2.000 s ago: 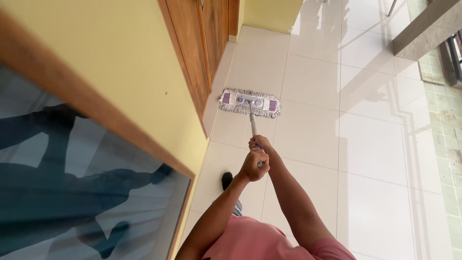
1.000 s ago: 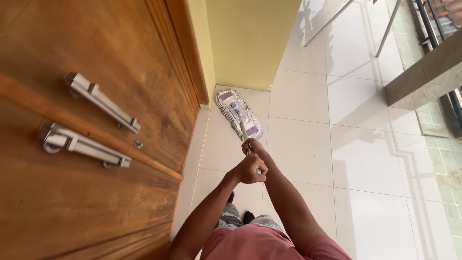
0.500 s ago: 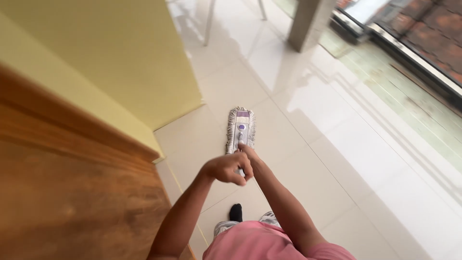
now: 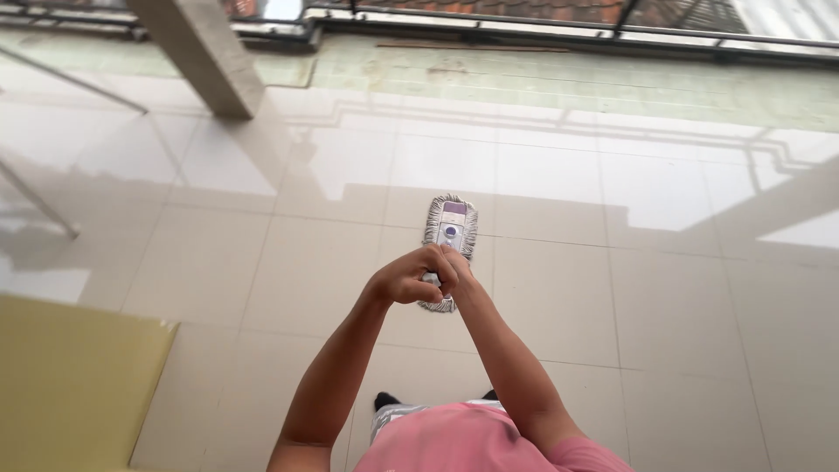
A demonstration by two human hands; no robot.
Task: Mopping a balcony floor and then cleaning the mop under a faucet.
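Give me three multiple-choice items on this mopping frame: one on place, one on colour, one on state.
1. Where is the flat mop head?
A. on the tiled floor ahead of the hands
B. leaning on the yellow wall
C. lifted in the air

2. What colour is the shirt?
A. blue
B. pink
C. white

3. How is the mop handle held?
A. left hand only
B. right hand only
C. both hands together

Key: 1 A, its fringe lies flat on tile; 2 B, pink fabric at bottom edge; 3 C, both fists meet over the mop.

Glossy smooth floor tiles (image 4: 664, 288) under a fringed cloth mop head (image 4: 452, 229).
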